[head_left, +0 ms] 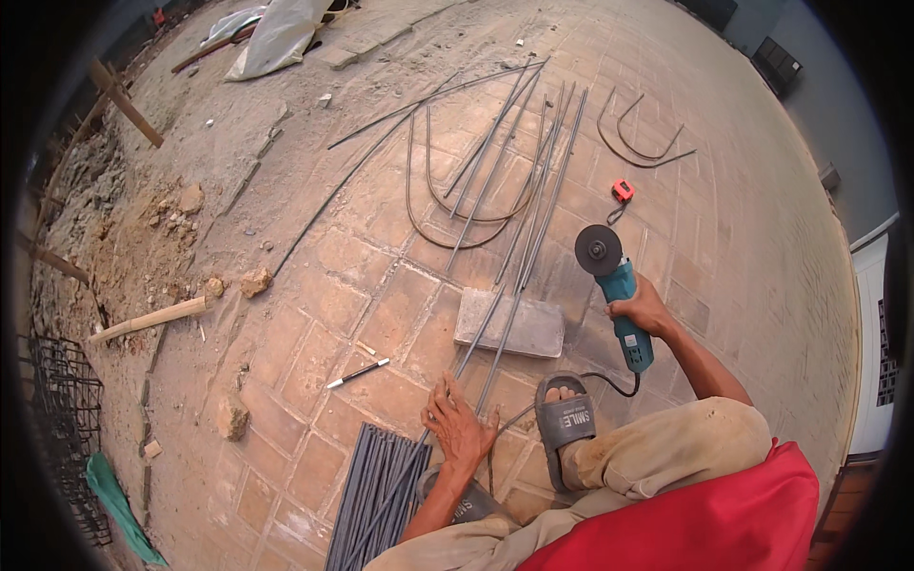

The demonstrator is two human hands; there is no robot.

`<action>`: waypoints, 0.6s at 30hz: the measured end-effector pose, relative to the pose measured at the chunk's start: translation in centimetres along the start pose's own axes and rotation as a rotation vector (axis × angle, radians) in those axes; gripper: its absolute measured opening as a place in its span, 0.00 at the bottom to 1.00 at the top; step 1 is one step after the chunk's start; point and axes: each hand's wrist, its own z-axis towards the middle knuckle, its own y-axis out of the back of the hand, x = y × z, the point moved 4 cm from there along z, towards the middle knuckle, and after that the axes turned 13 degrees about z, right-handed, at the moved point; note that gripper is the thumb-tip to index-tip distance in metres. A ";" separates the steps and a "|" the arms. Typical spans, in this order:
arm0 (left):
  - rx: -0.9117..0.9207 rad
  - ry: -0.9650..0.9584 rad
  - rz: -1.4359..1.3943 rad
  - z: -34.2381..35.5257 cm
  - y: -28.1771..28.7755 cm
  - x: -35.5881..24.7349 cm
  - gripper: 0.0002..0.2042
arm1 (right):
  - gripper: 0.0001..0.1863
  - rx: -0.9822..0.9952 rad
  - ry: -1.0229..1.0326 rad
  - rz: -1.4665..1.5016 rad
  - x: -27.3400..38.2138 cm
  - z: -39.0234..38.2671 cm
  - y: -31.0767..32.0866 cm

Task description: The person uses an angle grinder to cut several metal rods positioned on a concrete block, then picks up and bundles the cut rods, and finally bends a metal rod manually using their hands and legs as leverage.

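My right hand (636,306) grips a teal angle grinder (621,295) with a dark disc (597,249), held to the right of a grey paving block (509,322). Long steel rods (538,209) lie across that block. My left hand (457,423) rests low over the near ends of the rods, fingers spread and slightly bent. Beside it lies a bundle of short rods (367,500). A black-and-white marker (357,373) is on the brick paving to the left, and the grinder's cord (621,385) runs down past my sandalled foot (562,419).
U-bent rods (647,152) and a red tape measure (623,189) lie ahead. At left are rubble (190,200), a wooden stick (148,319), wire mesh (67,409) and green fabric (119,504). White sacks (271,38) lie at the back; a wall (838,105) stands right.
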 end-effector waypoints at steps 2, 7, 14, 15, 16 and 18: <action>-0.172 -0.162 -0.148 -0.2 2.2 -1.3 0.49 | 0.26 0.017 -0.050 0.163 0.4 -1.2 -0.7; 0.336 -0.301 -0.780 -1.0 -0.7 -6.0 0.41 | 0.20 0.021 -0.139 0.574 1.8 -2.3 -3.5; 0.831 -0.152 -1.425 -1.7 -1.0 -13.0 0.35 | 0.12 -0.061 -0.112 0.672 0.2 -5.3 -5.8; 0.829 -0.154 -1.428 -1.7 -1.8 -13.5 0.35 | 0.12 -0.064 -0.091 0.665 0.0 -5.7 -5.7; 0.888 -0.075 -1.513 -1.6 -2.8 -13.7 0.33 | 0.11 -0.066 -0.070 0.662 -0.2 -6.1 -5.8; 0.931 0.005 -1.604 -1.5 -4.3 -13.8 0.32 | 0.12 -0.049 -0.068 0.641 -0.5 -6.1 -6.2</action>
